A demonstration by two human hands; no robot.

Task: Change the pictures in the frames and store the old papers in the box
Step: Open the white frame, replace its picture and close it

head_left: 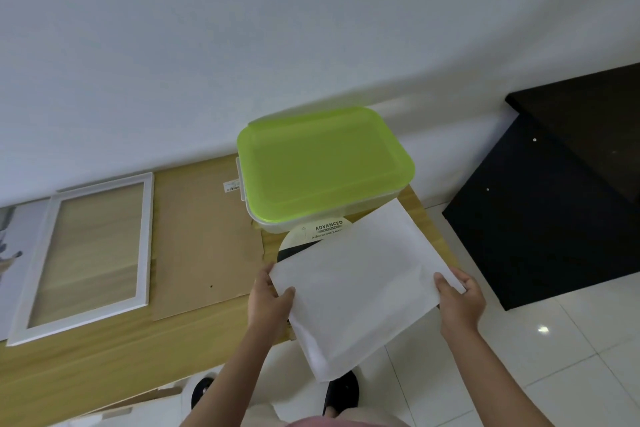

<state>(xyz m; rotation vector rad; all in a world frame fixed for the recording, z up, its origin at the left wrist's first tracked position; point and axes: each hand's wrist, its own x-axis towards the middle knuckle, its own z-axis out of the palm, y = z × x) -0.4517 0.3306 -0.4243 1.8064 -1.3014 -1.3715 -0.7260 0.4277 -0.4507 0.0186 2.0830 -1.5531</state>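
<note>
I hold a white sheet of paper point(363, 288) in both hands, in front of the box. My left hand point(268, 302) grips its left edge and my right hand point(462, 302) grips its right edge. The plastic box point(277, 222) has a lime green lid point(322, 163) closed on it and stands at the right end of the wooden table point(104, 350). A white picture frame point(147, 239) lies flat at the left with its glass showing the table. A brown backing board point(204, 239) lies between the frame and the box.
A picture print point(14, 246) lies at the far left edge. A round label reading ADVANCED point(311, 236) peeks out between box and paper. A black cabinet point(540, 218) stands at the right on the white tiled floor point(554, 357). A white wall runs behind the table.
</note>
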